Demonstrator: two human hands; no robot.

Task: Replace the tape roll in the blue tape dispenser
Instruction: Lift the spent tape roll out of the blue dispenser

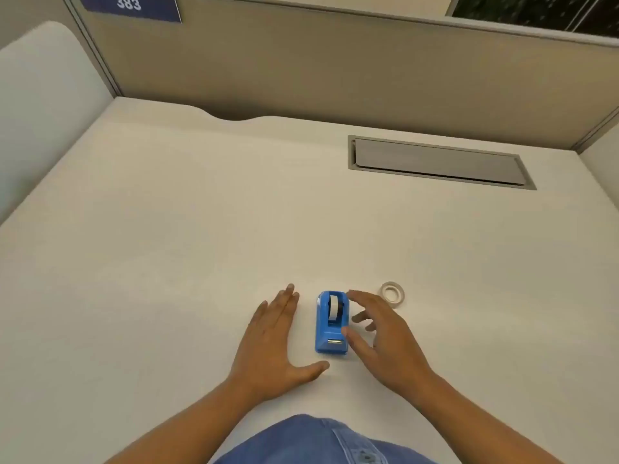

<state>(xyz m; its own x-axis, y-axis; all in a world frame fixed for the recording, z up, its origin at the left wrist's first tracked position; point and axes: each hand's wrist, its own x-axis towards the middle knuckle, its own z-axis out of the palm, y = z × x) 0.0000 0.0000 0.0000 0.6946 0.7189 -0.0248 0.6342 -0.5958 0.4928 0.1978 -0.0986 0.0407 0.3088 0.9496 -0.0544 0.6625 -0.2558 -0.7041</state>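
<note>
Desk (167,229) holds blue tape dispenser (331,323) between both hands' open fingers (360,296).

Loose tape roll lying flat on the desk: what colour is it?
White loose tape roll, clearest in the head view.

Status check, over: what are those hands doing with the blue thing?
Left hand flat, open. Right hand open beside blue tape dispenser, roll still loaded. Spare tape roll waiting. Nothing blocking.
</note>
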